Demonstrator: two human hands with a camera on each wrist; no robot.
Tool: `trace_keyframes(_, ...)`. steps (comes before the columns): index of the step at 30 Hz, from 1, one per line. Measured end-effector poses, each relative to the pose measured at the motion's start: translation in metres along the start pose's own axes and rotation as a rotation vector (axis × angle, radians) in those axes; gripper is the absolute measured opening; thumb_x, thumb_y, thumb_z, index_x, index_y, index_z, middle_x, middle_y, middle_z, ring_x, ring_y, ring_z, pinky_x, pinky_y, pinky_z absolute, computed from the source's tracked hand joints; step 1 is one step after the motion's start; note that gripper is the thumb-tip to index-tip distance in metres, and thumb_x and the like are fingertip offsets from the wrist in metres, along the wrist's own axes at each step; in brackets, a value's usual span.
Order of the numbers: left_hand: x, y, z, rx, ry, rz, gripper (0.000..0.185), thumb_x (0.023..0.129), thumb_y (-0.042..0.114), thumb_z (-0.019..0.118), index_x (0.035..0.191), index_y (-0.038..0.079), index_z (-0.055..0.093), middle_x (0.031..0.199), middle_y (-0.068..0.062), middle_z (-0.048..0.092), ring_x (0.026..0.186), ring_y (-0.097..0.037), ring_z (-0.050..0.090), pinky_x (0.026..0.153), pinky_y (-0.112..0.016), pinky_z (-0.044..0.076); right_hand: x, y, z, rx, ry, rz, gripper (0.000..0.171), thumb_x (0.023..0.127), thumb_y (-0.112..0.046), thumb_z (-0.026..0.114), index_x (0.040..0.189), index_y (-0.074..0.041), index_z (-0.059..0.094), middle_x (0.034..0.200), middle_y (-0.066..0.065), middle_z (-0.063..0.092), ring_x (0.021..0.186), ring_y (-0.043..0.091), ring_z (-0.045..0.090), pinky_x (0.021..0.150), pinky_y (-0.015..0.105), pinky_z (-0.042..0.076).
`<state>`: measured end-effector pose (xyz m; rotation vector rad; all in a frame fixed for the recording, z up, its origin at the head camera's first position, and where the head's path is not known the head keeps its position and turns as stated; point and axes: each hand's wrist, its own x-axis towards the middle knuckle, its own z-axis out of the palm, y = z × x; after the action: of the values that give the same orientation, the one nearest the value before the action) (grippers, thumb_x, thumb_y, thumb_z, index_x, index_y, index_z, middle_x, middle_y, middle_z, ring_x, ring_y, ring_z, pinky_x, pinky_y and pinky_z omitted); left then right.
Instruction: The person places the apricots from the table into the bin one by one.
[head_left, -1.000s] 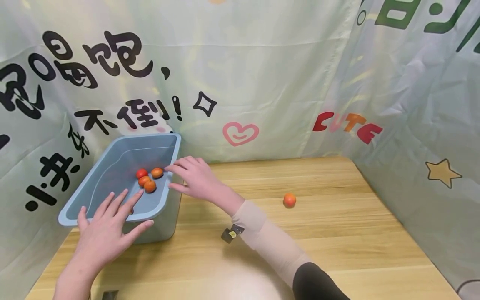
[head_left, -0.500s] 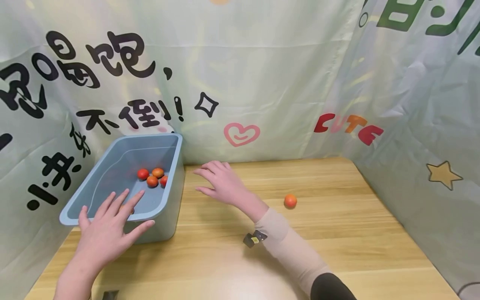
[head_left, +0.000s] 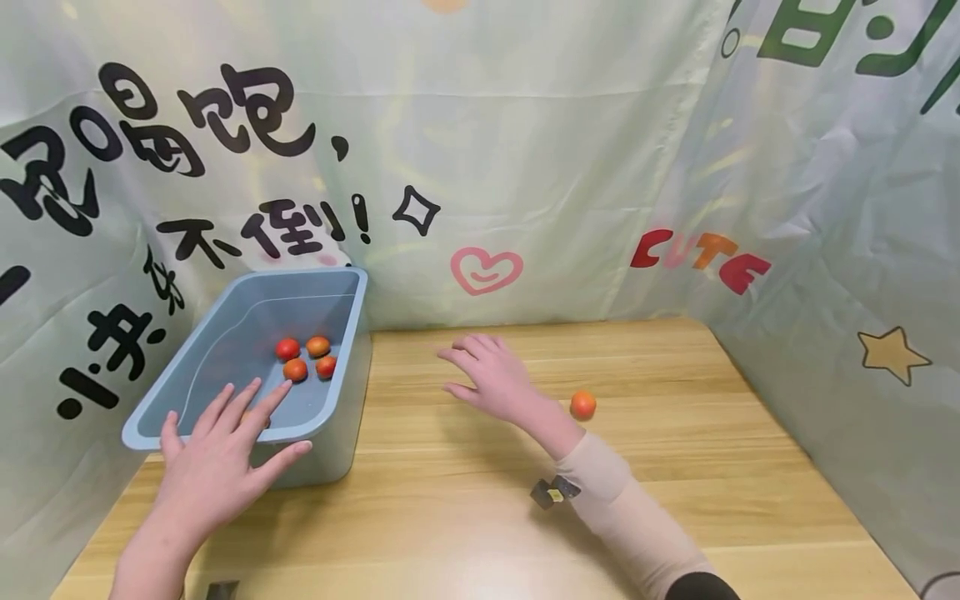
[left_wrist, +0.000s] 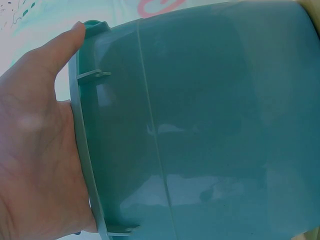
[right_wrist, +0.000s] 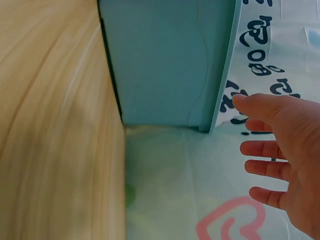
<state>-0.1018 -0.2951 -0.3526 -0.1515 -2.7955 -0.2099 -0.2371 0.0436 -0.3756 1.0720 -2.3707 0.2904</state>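
Your left hand point(head_left: 213, 467): fingers flat, pressed on bin point(head_left: 225, 433) rim | bin: four fruits inside | your right hand point(head_left: 498, 383): released, empty, above tabletop point(head_left: 465, 500) | loose fruit point(head_left: 582, 405): just right of it, nearer that hand

The cloth backdrop point(head_left: 525, 150) carries black Chinese writing on its left part; "不倒!!" point(head_left: 300, 229) can be read there. On the right, coloured capitals spell "CUTE" point(head_left: 701, 254). Green characters at the top right corner are cut off and cannot be read.
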Motion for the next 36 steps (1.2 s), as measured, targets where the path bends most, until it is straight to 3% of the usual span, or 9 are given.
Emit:
trace_keyframes(13,-0.001,0.0,0.0,0.003,0.002,-0.001,0.083,0.081,0.07,0.06,0.152,0.037,0.032,0.151,-0.018,0.041,0.14,-0.044,0.03,0.1,-0.082,0.002,-0.051,0.035,-0.009,-0.061,-0.063,0.061,0.045,0.085,-0.035,0.074,0.124,-0.016,0.063,0.115,0.006,0.065,0.113,0.027,0.059,0.096,0.048,0.047)
trace_keyframes(24,0.001,0.0,0.0,0.014,0.002,0.006,0.084,0.081,0.071,0.059,0.152,0.038,0.03,0.151,-0.017,0.042,0.141,-0.043,0.03,0.1,-0.082,0.003,-0.09,0.057,-0.017,-0.08,-0.17,0.134,0.046,0.084,-0.033,0.075,0.125,-0.015,0.063,0.116,0.007,0.064,0.114,0.029,0.058,0.095,0.05,0.046)
trace_keyframes(36,0.001,0.0,-0.001,0.011,-0.009,0.003,0.083,0.081,0.069,0.061,0.152,0.036,0.032,0.151,-0.018,0.041,0.14,-0.044,0.029,0.099,-0.083,0.002,-0.122,0.082,-0.015,-0.109,-0.241,0.166,0.044,0.087,-0.034,0.072,0.124,-0.012,0.064,0.116,0.01,0.065,0.113,0.031,0.059,0.095,0.053,0.047)
